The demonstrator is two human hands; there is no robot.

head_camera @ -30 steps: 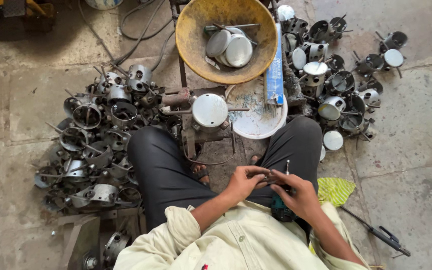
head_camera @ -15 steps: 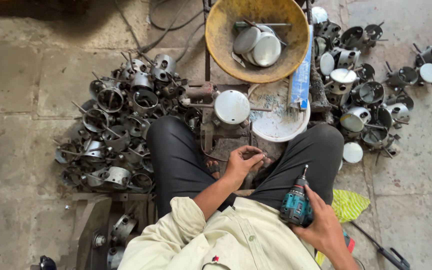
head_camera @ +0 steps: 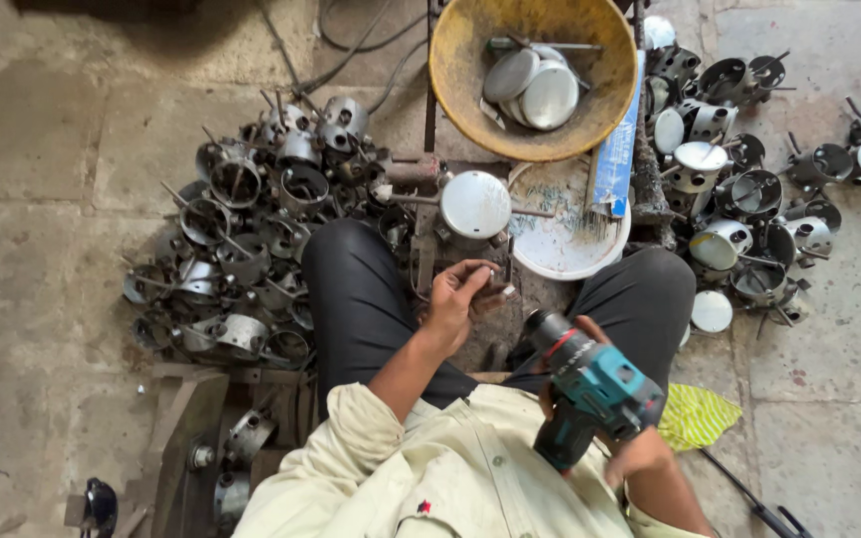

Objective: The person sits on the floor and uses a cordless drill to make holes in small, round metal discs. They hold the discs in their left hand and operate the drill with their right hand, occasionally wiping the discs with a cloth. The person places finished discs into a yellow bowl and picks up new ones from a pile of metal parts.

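My right hand (head_camera: 622,450) grips a teal and black cordless drill (head_camera: 590,391), its chuck pointing up and left between my knees. My left hand (head_camera: 458,297) reaches forward with fingers pinched on a small metal piece (head_camera: 505,290), just below a round silver lid (head_camera: 475,203) clamped on a rusty metal stand (head_camera: 429,217). I sit with dark trousers and a cream shirt, knees apart around the stand.
A yellow basin (head_camera: 460,80) holding silver lids sits ahead. Heaps of metal cylindrical housings lie at left (head_camera: 251,229) and right (head_camera: 749,199). A white plate (head_camera: 560,254) with a blue brush (head_camera: 612,159), a yellow-green cloth (head_camera: 695,416) and a metal block (head_camera: 191,438) are nearby.
My hands separated: the right hand pulled the drill back toward my body and tilted it, while the left hand reached forward toward the clamped lid.
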